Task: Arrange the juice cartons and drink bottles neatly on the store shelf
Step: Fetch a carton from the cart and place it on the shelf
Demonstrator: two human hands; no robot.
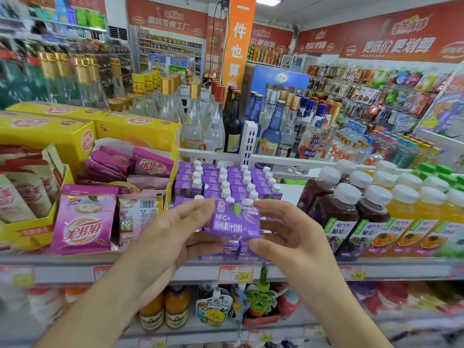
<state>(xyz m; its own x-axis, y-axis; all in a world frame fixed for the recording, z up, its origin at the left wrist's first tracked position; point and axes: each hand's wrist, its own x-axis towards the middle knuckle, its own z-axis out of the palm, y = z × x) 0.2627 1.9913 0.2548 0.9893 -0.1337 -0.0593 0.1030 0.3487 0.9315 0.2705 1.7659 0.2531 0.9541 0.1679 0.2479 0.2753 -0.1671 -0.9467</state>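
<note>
Holding a small purple cardboard juice carton with a white screw cap (234,223) between both hands, the person keeps it just above the front edge of the white metal store shelf (175,270). The left hand (165,237) pinches the carton's left side with thumb below and fingers curled over the top corner; the right hand (283,232) grips the right side the same way, fingers bent round its edge. The carton is lifted clear of the stack, label facing the camera and a little tilted.

Behind it, the block of matching purple cartons (223,182) already stands in tidy rows with caps aligned, so that section looks largely done. A few more cartons sit in the front row beneath the held one, partly hidden by the hands, and how even that row is cannot be told. To the right, the dark grape juice bottles with white caps (336,212) and the orange juice bottles with white caps (406,212) stand in straight files with labels forward.

By my reading the task is well advanced: what remains is seating this carton squarely in the front row, then perhaps checking the bottle fronts.
</note>
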